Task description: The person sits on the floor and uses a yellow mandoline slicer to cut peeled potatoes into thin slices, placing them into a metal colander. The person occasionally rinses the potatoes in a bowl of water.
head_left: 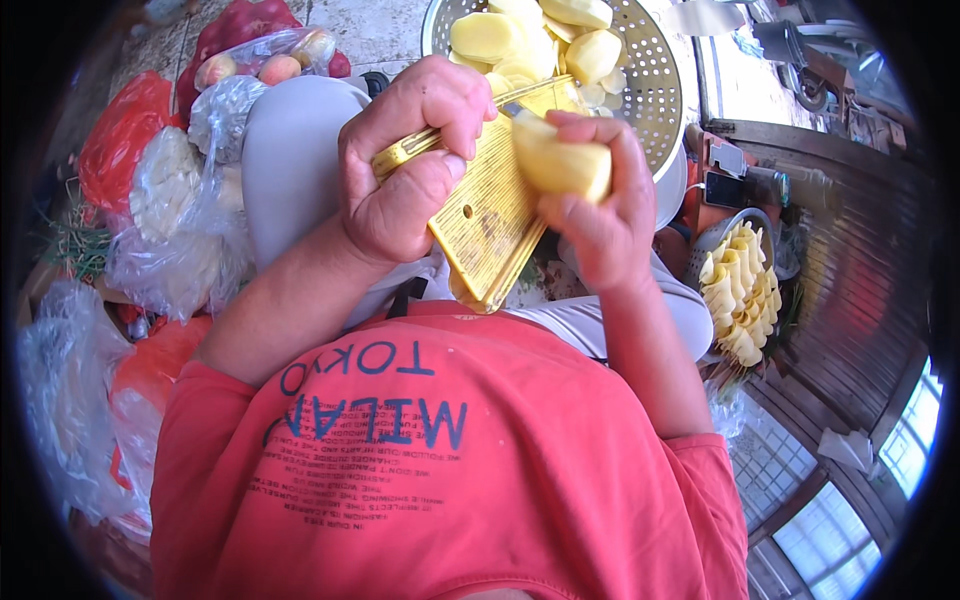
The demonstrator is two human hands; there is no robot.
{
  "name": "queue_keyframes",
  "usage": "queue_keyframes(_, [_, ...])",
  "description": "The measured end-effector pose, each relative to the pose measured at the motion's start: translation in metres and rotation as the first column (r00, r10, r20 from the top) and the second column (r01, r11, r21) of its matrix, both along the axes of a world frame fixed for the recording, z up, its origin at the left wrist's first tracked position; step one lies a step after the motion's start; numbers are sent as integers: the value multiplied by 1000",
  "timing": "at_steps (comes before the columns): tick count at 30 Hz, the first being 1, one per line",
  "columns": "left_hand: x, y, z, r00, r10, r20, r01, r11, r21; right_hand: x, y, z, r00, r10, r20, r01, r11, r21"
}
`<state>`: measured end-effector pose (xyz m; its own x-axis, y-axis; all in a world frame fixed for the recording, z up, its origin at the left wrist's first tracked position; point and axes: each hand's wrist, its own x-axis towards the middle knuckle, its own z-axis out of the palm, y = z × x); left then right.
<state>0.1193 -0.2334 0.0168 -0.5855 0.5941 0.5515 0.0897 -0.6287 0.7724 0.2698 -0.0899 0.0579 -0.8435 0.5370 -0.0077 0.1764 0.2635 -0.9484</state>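
Note:
My left hand (400, 165) is wrapped round the edge of a yellow plastic slicer (490, 205), which tilts over my lap with its ridged face up. In my right hand (615, 220) is a peeled yellow potato (565, 165), partly cut, held against or just above the slicer near its metal blade (512, 108). Whether the two touch I cannot tell. Beyond the slicer's far end, a perforated metal colander (655, 100) holds peeled potatoes (485, 37) and potato slices.
At my right, a second bowl (707, 245) is heaped with thin potato slices (740, 290). A phone (724, 190) lies beyond it. To my left are a red plastic bag (125, 135), clear bags (65, 390) and bagged round fruit (280, 69).

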Motion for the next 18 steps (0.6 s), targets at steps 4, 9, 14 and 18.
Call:
queue_keyframes(4, [2, 2, 2, 993, -5, -120, 4, 1000, -6, -9, 54, -48, 968, -208, 138, 213, 977, -28])
queue_keyframes(9, [-1, 3, 2, 1000, 0, -29, 0, 1000, 10, -12, 59, -53, 967, -208, 144, 213, 977, -20])
queue_keyframes(14, [1, 1, 1, 1000, 18, 6, -18, 1000, -1, -4, 1, 3, 998, 65, -22, -62, 991, 121])
queue_keyframes(18, [0, 0, 2, 1000, 5, -3, -5, 1000, 1, -6, 5, -8, 998, 32, -46, -24, 987, 160])
